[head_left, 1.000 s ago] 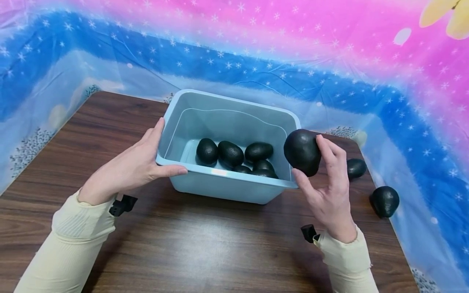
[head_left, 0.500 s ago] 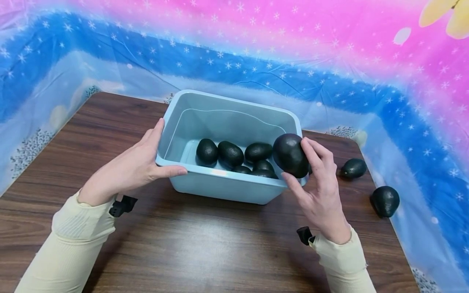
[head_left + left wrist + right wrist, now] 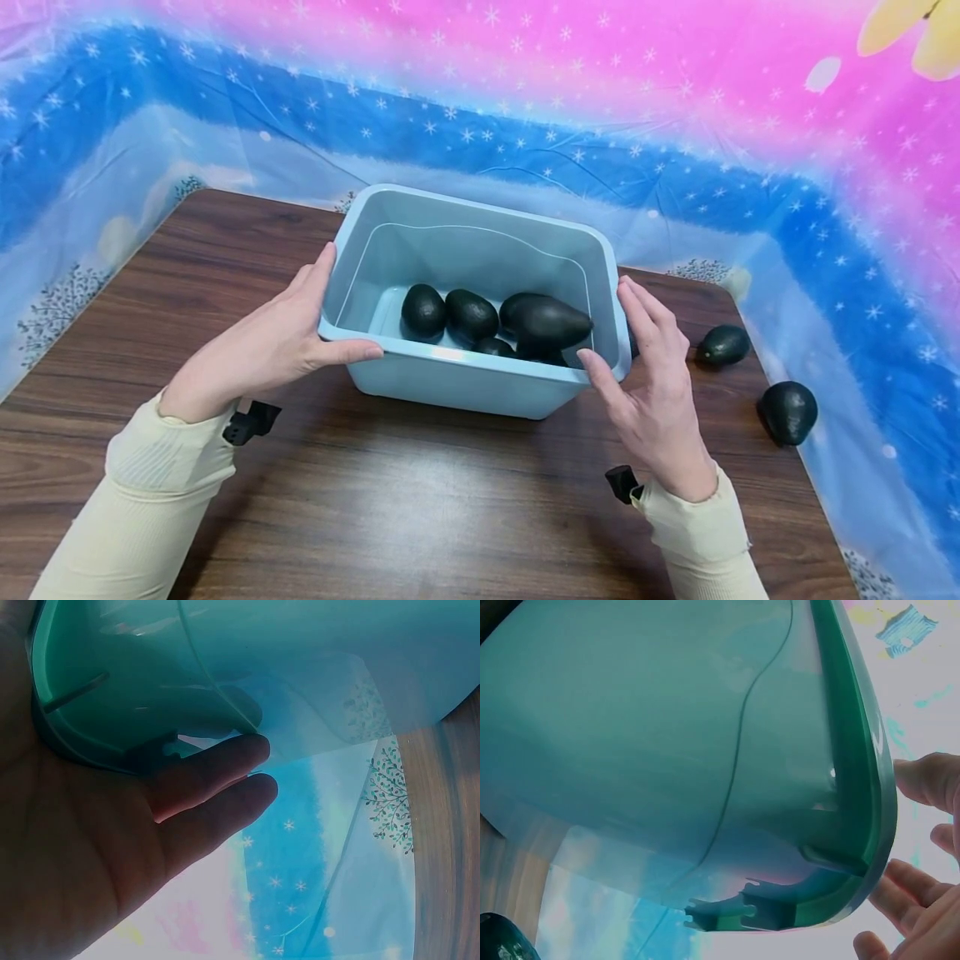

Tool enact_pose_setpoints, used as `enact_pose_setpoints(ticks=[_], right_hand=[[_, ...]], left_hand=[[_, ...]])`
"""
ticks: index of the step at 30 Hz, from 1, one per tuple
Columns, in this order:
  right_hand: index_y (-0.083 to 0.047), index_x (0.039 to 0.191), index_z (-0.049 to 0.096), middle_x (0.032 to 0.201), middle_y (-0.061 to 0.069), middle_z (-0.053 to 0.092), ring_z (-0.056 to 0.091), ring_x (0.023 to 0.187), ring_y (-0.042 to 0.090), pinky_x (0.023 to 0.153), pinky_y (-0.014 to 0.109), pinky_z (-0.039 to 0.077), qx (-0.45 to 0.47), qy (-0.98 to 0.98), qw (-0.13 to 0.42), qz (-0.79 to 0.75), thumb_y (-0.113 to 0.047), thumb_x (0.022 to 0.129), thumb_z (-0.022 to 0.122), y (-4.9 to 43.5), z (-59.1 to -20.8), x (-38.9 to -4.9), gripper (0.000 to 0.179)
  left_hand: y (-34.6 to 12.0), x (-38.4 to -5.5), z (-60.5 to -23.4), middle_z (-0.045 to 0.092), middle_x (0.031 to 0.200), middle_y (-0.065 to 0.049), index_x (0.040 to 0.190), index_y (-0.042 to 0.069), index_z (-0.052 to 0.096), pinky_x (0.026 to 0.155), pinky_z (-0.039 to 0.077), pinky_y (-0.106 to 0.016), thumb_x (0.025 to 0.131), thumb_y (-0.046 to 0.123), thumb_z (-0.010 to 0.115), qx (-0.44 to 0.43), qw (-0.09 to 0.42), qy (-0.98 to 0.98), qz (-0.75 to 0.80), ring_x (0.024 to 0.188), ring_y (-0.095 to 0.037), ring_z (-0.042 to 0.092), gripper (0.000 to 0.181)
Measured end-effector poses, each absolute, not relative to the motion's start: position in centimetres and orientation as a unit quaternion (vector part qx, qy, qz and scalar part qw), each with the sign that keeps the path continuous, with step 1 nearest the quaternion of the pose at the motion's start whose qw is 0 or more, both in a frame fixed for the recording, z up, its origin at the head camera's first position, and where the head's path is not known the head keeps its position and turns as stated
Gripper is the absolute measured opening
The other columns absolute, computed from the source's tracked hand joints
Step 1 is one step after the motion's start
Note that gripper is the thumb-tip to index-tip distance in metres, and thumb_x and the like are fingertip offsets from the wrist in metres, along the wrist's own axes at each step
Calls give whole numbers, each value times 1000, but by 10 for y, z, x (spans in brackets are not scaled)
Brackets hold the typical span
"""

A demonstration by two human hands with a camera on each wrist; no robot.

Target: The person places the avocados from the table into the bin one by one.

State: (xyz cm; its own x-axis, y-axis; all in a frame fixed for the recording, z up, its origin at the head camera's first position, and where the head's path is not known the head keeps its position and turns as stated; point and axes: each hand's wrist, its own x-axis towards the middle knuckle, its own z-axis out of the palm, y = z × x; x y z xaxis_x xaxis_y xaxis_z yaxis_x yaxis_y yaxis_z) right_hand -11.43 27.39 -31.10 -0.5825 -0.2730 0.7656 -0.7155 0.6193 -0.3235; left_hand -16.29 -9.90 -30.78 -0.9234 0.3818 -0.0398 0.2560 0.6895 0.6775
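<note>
A pale blue-green plastic bin point(image 3: 442, 385) stands on the table with several dark avocados inside. One avocado point(image 3: 553, 323), slightly blurred, lies over others at the bin's right end. Its neighbours include an avocado point(image 3: 423, 312) at the left and another avocado point(image 3: 471, 315) beside it. My left hand point(image 3: 277, 333) rests on the bin's front left corner, thumb along the front rim, fingers straight against the left side. At the right corner my right hand point(image 3: 656, 392) holds nothing, its fingers apart and close to the rim. The bin's front wall hides part of its contents.
Two avocados lie to the right on the brown wooden table point(image 3: 420, 500): one avocado point(image 3: 723, 345) farther back, one avocado point(image 3: 787, 413) at the edge. A dark bit shows behind my right fingers. A patterned cloth point(image 3: 480, 125) surrounds the table's far side.
My right hand has moved left to the bin's right rim and let go of its avocado, which is now inside the bin. The left hand and bin have stayed put.
</note>
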Motion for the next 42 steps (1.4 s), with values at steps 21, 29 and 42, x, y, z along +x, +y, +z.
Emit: enact_pose_setpoints(ticks=[21,29,42], right_hand=[[9,128,50,129,20,50,42,121,37,103,46,29,230,-786,456,349,-28,89,66,290,-281,-106,56],[-7,131,53,130,7,51,44,120,27,103,37,29,123,-801,490,322,-21,83,68,338,-285,-113,52],[-8,134,48,135,7,42,34,126,20,99,38,15,-69,-843,487,217,-25,90,59,372,-278,-102,49]], left_hand=[[-99,-163,-308,-8,155,-9,147,26,-20,101,28,-58,73,69,62,171,97,918,345,139,-34,14,119],[-99,-163,-308,-12,155,-6,147,27,-21,103,24,-58,74,69,62,172,99,917,345,141,-32,6,118],[-99,-164,-307,-12,155,-6,147,28,-21,102,25,-58,74,69,61,171,99,917,347,141,-31,6,118]])
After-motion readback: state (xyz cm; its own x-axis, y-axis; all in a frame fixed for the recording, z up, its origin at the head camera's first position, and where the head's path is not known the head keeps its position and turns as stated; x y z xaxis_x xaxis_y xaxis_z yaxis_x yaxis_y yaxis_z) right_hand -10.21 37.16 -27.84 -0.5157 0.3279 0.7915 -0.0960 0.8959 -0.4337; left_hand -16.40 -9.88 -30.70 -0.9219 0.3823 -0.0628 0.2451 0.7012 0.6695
